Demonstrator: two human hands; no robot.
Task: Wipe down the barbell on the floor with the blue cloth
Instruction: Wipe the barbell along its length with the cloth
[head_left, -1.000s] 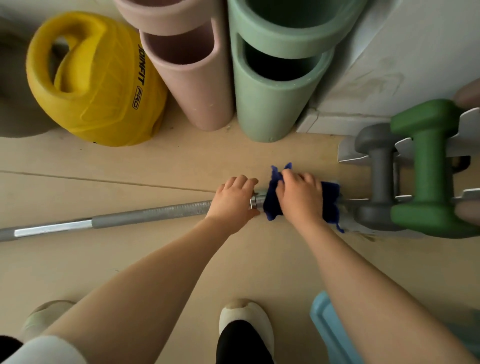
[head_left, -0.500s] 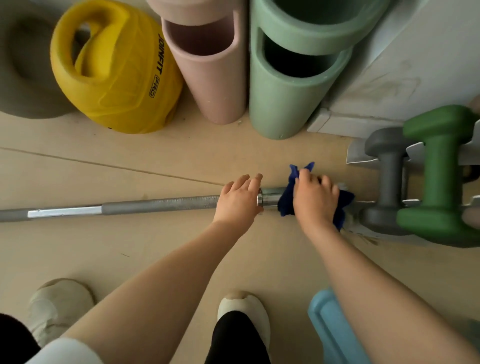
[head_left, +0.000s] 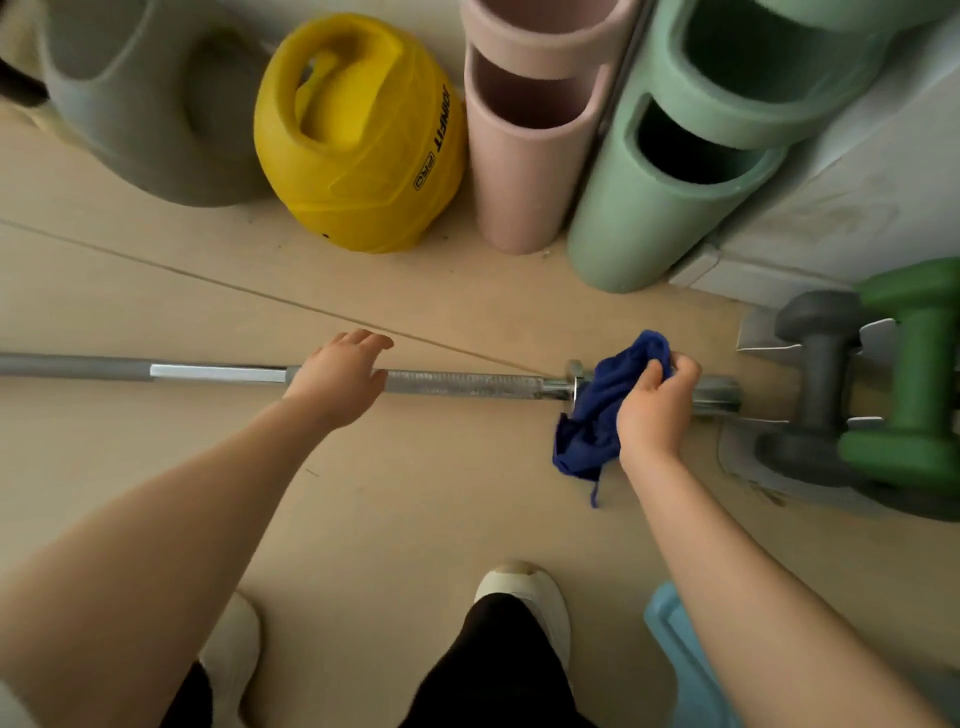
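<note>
The grey steel barbell (head_left: 467, 383) lies left to right across the tan floor, its chrome sleeve end near the dumbbell rack. My left hand (head_left: 337, 382) rests over the bar at its middle, fingers spread and loosely draped, not clenched. My right hand (head_left: 655, 410) grips the crumpled blue cloth (head_left: 597, 415) at the bar's collar, just above the sleeve. The cloth hangs down to the floor beside the bar and hides part of the collar.
Behind the bar stand a yellow kettlebell (head_left: 358, 140), a grey kettlebell (head_left: 140, 104), pink foam rollers (head_left: 524, 156) and green foam rollers (head_left: 670, 182). A rack with a grey dumbbell (head_left: 815, 384) and a green dumbbell (head_left: 919, 374) is at the right. A light blue object (head_left: 680, 654) and my shoes (head_left: 524, 597) are near.
My left hand has slid left along the bar, away from the collar. My right hand has lifted the cloth off the sleeve, so it now hangs bunched. The view has shifted right.
</note>
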